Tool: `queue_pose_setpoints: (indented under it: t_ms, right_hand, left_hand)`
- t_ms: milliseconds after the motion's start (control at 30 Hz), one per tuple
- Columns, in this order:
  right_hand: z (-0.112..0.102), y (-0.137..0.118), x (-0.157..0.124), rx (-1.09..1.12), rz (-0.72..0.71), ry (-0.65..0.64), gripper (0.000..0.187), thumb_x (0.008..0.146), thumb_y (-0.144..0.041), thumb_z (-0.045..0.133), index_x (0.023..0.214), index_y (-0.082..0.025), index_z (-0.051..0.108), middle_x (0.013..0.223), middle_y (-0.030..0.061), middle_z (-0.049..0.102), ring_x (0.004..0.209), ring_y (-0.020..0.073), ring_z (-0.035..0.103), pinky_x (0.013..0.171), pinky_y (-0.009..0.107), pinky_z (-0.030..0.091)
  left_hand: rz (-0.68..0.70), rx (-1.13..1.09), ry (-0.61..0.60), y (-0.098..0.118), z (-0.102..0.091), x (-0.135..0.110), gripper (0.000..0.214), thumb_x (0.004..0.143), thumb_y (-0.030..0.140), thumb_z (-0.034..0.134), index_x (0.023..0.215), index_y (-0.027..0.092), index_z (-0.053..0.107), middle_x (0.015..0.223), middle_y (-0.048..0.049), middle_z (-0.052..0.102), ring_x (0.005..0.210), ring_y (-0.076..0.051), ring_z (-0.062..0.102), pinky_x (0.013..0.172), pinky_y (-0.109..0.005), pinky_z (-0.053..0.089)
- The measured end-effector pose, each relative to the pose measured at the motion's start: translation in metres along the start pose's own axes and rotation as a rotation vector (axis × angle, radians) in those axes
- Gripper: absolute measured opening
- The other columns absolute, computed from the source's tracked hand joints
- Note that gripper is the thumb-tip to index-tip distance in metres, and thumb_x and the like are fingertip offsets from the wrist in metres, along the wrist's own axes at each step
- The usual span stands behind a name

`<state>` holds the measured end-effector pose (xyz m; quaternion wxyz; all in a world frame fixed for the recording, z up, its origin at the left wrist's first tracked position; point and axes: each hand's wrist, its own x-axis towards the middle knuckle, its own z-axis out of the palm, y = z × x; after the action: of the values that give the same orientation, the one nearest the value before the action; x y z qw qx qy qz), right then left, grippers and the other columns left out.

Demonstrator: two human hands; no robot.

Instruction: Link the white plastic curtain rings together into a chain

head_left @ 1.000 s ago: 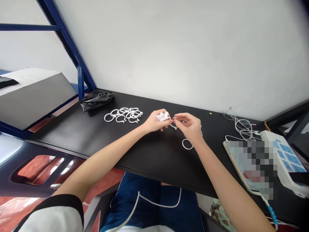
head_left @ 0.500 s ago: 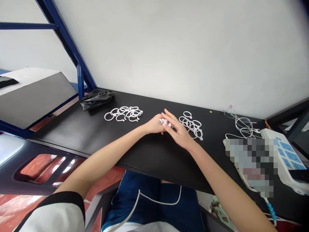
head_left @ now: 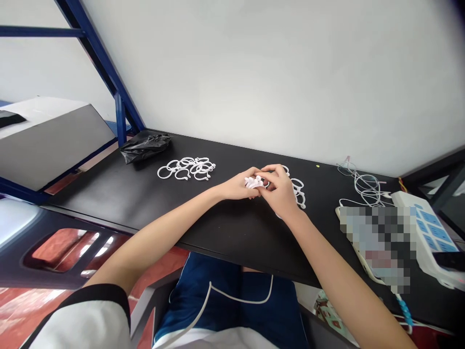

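Note:
A bunch of small white plastic pieces, which look like the eyelet ends of white rings, sits between my hands above the table. My left hand is closed around the bunch from the left. From the right, the bent fingers of my right hand pinch the same bunch, and its rings are mostly hidden by the fingers. A loose pile of white plastic rings with small eyelets lies left of my hands. Another pile of white rings lies just behind my right hand, which partly covers it.
On the black table, a crumpled black plastic bag lies at the back left. To the right are glasses, a coiled white cable, a phone with a blurred screen and a white power strip. A wall borders the back.
My right hand has turned and drawn its fingers in, from lying over the bunch to pinching it. It now covers more of the right pile. My left hand stays around the bunch.

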<state>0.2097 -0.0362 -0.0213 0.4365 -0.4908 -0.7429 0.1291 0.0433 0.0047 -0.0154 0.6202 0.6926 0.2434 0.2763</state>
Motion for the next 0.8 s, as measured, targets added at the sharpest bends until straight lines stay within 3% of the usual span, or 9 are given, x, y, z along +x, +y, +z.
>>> queue_pose_setpoints:
  t_ms: [100,200,267,333,433,533,633,800]
  right_hand:
    - [0.007,0.003,-0.003,-0.085,-0.116,0.01,0.019,0.086,-0.023,0.058,0.097,-0.023,0.074,0.142,0.0105,0.048,0.114,0.0297,0.056,0.095,0.051,0.051]
    - [0.01,0.001,-0.006,-0.136,-0.169,-0.019,0.024,0.091,-0.024,0.053,0.106,-0.026,0.071,0.149,0.0072,0.044,0.125,0.031,0.05,0.104,0.054,0.044]
    - [0.011,-0.002,-0.005,-0.194,-0.179,-0.038,0.023,0.091,-0.025,0.053,0.107,-0.026,0.069,0.145,0.0084,0.049,0.117,0.0303,0.054,0.1,0.052,0.045]
    - [0.009,-0.004,-0.003,-0.255,-0.189,-0.054,0.02,0.09,-0.024,0.053,0.103,-0.024,0.068,0.136,0.011,0.056,0.105,0.0295,0.058,0.093,0.05,0.046]
    - [0.004,0.0,0.0,-0.301,-0.203,-0.043,0.023,0.09,-0.017,0.045,0.1,-0.02,0.066,0.117,0.0126,0.066,0.094,0.0284,0.059,0.085,0.046,0.045]
    - [-0.002,0.009,0.003,-0.28,-0.184,-0.01,0.024,0.09,-0.016,0.041,0.099,-0.02,0.063,0.102,0.011,0.068,0.09,0.0276,0.059,0.082,0.042,0.045]
    - [-0.006,0.016,0.002,-0.225,-0.125,-0.003,0.015,0.087,-0.017,0.044,0.09,-0.022,0.058,0.089,0.0086,0.066,0.082,0.0253,0.059,0.073,0.037,0.045]
    - [-0.008,0.018,0.001,-0.109,-0.088,-0.099,0.007,0.088,-0.02,0.046,0.084,-0.023,0.05,0.074,0.0031,0.062,0.063,0.0196,0.056,0.061,0.031,0.04]
  left_hand:
    - [0.048,0.062,-0.031,0.003,-0.001,-0.003,0.078,0.065,0.006,0.065,0.136,0.019,0.037,0.096,-0.0012,0.06,0.073,-0.01,0.058,0.06,-0.02,0.045]
    - [0.004,0.057,-0.049,0.005,-0.001,-0.004,0.094,0.065,0.007,0.066,0.147,0.02,0.022,0.087,0.0024,0.057,0.069,-0.009,0.055,0.059,-0.02,0.043]
    - [-0.071,0.024,-0.068,0.006,-0.002,-0.005,0.097,0.065,0.008,0.068,0.148,0.02,0.018,0.08,0.0055,0.053,0.065,-0.009,0.053,0.057,-0.021,0.043]
    - [-0.122,-0.01,-0.076,0.008,-0.004,-0.005,0.092,0.064,0.011,0.072,0.144,0.021,0.025,0.08,0.0049,0.055,0.067,-0.01,0.055,0.06,-0.022,0.045]
    - [-0.081,0.061,-0.065,0.011,-0.012,-0.005,0.075,0.062,0.021,0.082,0.128,0.018,0.047,0.098,-0.0029,0.061,0.08,-0.012,0.058,0.069,-0.024,0.048]
    - [-0.017,0.251,0.004,0.013,-0.023,-0.005,0.063,0.062,0.036,0.086,0.116,0.017,0.06,0.11,-0.0058,0.061,0.066,-0.006,0.048,0.059,-0.021,0.04]
    - [0.046,0.302,0.074,0.015,-0.026,-0.004,0.051,0.064,0.042,0.085,0.102,0.016,0.065,0.097,-0.0019,0.062,0.053,-0.001,0.033,0.05,-0.021,0.029]
    - [-0.003,0.154,0.039,0.022,-0.013,-0.006,0.037,0.076,0.048,0.076,0.092,0.015,0.067,0.072,0.0008,0.062,0.051,-0.004,0.046,0.046,-0.018,0.031]
